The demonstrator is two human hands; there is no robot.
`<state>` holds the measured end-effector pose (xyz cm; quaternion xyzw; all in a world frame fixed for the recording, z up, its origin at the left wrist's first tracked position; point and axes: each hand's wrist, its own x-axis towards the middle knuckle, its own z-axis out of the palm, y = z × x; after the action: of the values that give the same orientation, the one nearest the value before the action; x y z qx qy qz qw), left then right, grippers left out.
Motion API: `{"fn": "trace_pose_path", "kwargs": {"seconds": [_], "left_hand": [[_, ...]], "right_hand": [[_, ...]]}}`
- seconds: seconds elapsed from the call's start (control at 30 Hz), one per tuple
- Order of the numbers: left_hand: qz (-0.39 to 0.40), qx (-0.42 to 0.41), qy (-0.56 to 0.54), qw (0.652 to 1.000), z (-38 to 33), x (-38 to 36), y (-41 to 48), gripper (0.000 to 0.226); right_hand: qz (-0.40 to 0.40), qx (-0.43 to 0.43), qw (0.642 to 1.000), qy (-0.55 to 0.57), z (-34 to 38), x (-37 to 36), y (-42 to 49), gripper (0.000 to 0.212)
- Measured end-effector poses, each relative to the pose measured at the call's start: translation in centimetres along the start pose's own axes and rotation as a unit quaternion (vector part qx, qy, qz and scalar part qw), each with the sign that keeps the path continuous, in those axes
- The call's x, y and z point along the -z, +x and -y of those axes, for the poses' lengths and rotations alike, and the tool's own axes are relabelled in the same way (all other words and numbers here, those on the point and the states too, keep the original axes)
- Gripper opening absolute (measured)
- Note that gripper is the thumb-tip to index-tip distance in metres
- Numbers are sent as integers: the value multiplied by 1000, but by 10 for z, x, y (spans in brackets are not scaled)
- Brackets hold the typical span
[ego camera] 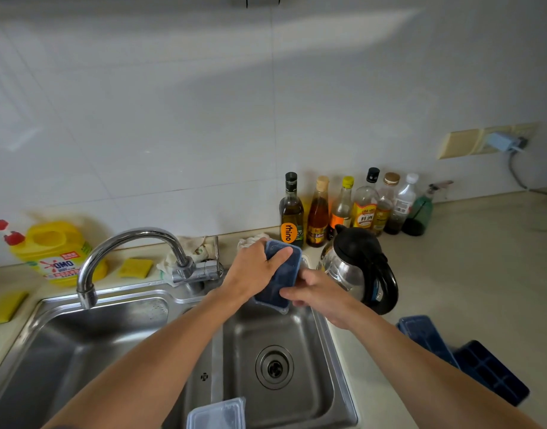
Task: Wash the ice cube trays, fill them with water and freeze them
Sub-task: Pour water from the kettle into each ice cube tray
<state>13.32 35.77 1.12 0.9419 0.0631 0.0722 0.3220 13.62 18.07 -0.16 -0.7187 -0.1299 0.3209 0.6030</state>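
Ice cube tray (pixel 283 275), blue under what looks like a clear lid, is in my fingers (pixel 280 255): left hand (pixel 253 269) curled round its far end, right hand (pixel 318 294) pinching the near end, above the right basin of the sink (pixel 312 382). I judge it light, stiff, slippery when wet; the short ends grip best. Its cells are hidden, and my arm partly covers the spare trays (pixel 491 371) on the surface (pixel 451 274).

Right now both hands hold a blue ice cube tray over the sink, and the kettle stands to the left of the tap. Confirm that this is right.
One detail is wrong: the head view shows the kettle to the right of the tap, not the left. The rest holds: the left hand and right hand both hold the blue ice cube tray over the sink.
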Motion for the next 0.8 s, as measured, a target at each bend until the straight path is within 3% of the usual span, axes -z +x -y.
{"fn": "trace_pose_path", "kwargs": {"seconds": [0.13, 0.3, 0.5, 0.7, 0.8], "left_hand": [[101, 151, -87, 979, 14, -6, -10, 54], [138, 286, -180, 931, 25, -15, -31, 59], [170, 336, -286, 881, 36, -30, -42, 54], [144, 389, -320, 852, 41, -49, -40, 56], [179, 365, -348, 845, 36, -64, -43, 53]], "right_hand": [[21, -52, 997, 60, -5, -3, 0, 27], [-18, -96, 995, 24, -8, -13, 2, 25], [-69, -113, 991, 6, -20, -27, 3, 21], [-50, -151, 987, -14, -37, -18, -6, 22], [-95, -135, 986, -18, -49, -9, -18, 13]]}}
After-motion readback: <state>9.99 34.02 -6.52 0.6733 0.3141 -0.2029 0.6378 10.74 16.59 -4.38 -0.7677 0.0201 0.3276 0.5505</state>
